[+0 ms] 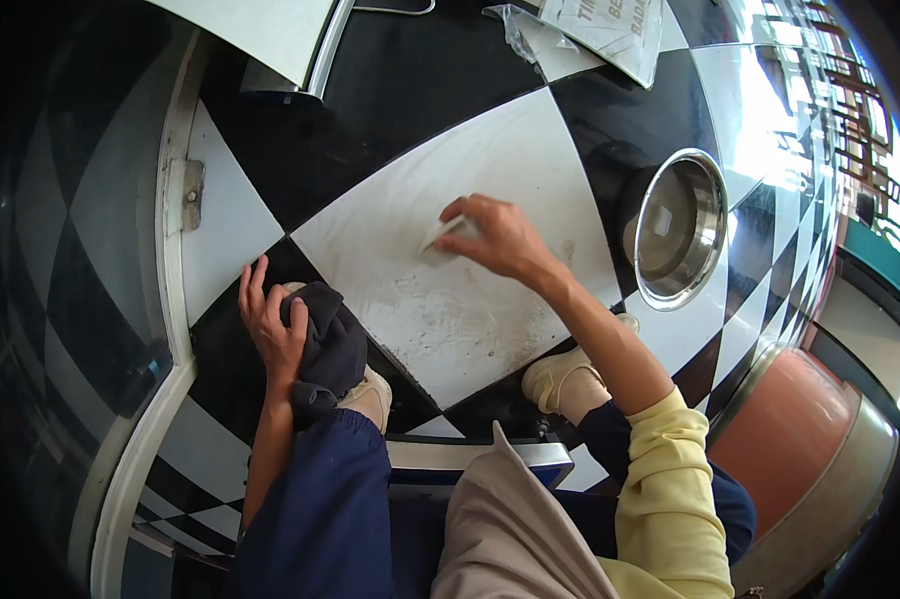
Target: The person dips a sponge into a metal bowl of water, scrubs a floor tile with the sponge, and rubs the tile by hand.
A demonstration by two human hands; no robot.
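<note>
Head view: my right hand point(495, 238) is closed in a pinch around a small pale pad point(440, 243), low over a white floor tile point(510, 150); whether the pad touches the tile I can't tell. Smears surround it, and loose grit point(410, 359) lies nearer me than the hand. I take this as a working pass with the pad. A stroke from here would call, I judge, for flat, even pressure and a firm pinch, as grit could drag or scatter. Right of that hand stands a metal bowl point(711, 250) with a small pale piece point(661, 221) inside. Well to its left, my left hand point(275, 324) rests against a dark cloth point(328, 339), fingers spread; whether it grips I can't tell.
</note>
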